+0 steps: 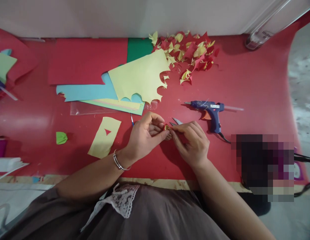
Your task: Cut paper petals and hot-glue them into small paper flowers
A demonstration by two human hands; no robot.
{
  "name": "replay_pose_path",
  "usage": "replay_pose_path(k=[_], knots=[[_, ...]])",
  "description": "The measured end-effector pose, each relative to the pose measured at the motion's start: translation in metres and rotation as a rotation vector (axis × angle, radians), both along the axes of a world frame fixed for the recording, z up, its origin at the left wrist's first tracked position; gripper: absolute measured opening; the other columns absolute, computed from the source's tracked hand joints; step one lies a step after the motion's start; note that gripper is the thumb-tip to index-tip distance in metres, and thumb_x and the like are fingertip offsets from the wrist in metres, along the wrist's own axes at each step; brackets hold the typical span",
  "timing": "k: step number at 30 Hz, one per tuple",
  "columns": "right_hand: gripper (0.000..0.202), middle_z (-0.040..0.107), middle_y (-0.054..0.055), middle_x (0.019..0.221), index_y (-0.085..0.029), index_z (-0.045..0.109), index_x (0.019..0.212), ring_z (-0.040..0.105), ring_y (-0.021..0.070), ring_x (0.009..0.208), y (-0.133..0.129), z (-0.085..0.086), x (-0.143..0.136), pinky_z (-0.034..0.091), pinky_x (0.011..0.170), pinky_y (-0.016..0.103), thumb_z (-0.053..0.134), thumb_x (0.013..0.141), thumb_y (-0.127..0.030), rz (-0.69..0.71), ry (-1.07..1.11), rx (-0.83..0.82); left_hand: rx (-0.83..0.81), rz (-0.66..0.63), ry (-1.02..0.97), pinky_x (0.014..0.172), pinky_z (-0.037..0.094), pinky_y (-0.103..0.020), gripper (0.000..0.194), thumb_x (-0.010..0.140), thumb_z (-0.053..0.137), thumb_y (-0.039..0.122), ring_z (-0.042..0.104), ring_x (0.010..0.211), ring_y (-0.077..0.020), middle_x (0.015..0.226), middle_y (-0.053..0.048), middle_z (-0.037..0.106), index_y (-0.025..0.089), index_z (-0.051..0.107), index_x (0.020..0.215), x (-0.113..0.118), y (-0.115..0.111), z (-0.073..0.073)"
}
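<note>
A small curled red and yellow paper piece (166, 127) sits between my two hands above the red table. My left hand (148, 135) pinches its left side with thumb and fingers. From the right, the thumb and forefinger of my right hand (192, 143) close on its other edge. Scissor blades (177, 121) show just above my right fingers; the handles are hidden, and I cannot tell whether that hand holds them. To the right lies a blue glue gun (210, 108) with a clear stick in its back. Left of my hands, a yellow paper strip (103, 141) carries a red scrap (107, 132).
Yellow paper with scalloped cuts (138, 76) overlaps red (87, 60), blue and green sheets at the back. Red and yellow scraps (187, 50) are heaped beside them. A green scrap (61, 137) lies left, a clear bottle (260, 36) far right. The glue gun's cord (224, 137) trails right.
</note>
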State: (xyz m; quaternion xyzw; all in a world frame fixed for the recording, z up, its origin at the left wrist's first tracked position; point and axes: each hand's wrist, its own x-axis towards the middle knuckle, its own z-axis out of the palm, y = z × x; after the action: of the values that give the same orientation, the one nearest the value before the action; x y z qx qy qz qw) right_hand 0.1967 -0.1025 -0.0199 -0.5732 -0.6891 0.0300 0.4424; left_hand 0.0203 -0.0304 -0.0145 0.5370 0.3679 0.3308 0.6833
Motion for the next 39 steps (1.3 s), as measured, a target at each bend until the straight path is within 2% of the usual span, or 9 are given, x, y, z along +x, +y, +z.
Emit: replay_pose_path(k=[7, 18, 25, 30, 34, 39], knots=[[0.012, 0.079, 0.004, 0.087, -0.025, 0.071, 0.104, 0.072, 0.0206, 0.075, -0.002, -0.001, 0.001, 0.057, 0.07, 0.036, 0.071, 0.097, -0.015, -0.022, -0.027, 0.029, 0.108, 0.01, -0.007, 0.077, 0.07, -0.024, 0.029, 0.092, 0.083, 0.037, 0.078, 0.082, -0.0134, 0.095, -0.002, 0.071, 0.021, 0.062, 0.104, 0.001, -0.004, -0.001], [0.018, 0.079, 0.005, 0.091, -0.023, 0.069, 0.112, 0.071, 0.0207, 0.079, -0.004, 0.0, 0.001, 0.057, 0.074, 0.036, 0.073, 0.096, -0.016, 0.008, -0.064, 0.068, 0.151, 0.02, -0.06, 0.076, 0.07, -0.026, 0.034, 0.09, 0.086, 0.042, 0.077, 0.076, -0.0122, 0.093, -0.001, 0.071, 0.021, 0.061, 0.099, 0.004, -0.003, 0.001], [0.017, 0.078, 0.003, 0.09, -0.025, 0.069, 0.113, 0.07, 0.0208, 0.078, -0.007, 0.001, 0.001, 0.055, 0.071, 0.037, 0.072, 0.098, -0.018, -0.01, -0.051, 0.062, 0.196, 0.034, -0.028, 0.071, 0.068, -0.027, 0.044, 0.086, 0.088, 0.055, 0.076, 0.075, -0.014, 0.091, -0.001, 0.073, 0.021, 0.061, 0.098, 0.006, -0.002, 0.002], [0.017, 0.078, 0.002, 0.087, -0.025, 0.069, 0.11, 0.07, 0.02, 0.076, -0.006, 0.003, 0.001, 0.054, 0.071, 0.036, 0.073, 0.097, -0.016, -0.001, -0.036, 0.076, 0.211, 0.021, -0.086, 0.071, 0.068, -0.024, 0.039, 0.089, 0.087, 0.05, 0.075, 0.074, -0.0118, 0.088, 0.001, 0.07, 0.021, 0.061, 0.099, 0.007, 0.002, 0.0], [0.015, 0.078, 0.002, 0.086, -0.025, 0.068, 0.109, 0.068, 0.0197, 0.073, -0.006, 0.005, 0.001, 0.052, 0.066, 0.035, 0.073, 0.097, -0.017, -0.001, -0.036, 0.066, 0.279, 0.047, -0.093, 0.067, 0.064, -0.019, 0.031, 0.093, 0.084, 0.044, 0.074, 0.073, -0.0099, 0.084, 0.001, 0.071, 0.02, 0.064, 0.098, 0.007, 0.005, -0.005], [0.008, 0.077, 0.002, 0.083, -0.025, 0.069, 0.105, 0.066, 0.0189, 0.07, -0.006, 0.006, 0.0, 0.05, 0.062, 0.035, 0.071, 0.099, -0.019, 0.007, 0.002, 0.047, 0.272, 0.019, -0.089, 0.071, 0.066, -0.023, 0.028, 0.093, 0.084, 0.043, 0.077, 0.077, -0.013, 0.09, -0.002, 0.078, 0.019, 0.074, 0.105, 0.007, 0.005, -0.008]])
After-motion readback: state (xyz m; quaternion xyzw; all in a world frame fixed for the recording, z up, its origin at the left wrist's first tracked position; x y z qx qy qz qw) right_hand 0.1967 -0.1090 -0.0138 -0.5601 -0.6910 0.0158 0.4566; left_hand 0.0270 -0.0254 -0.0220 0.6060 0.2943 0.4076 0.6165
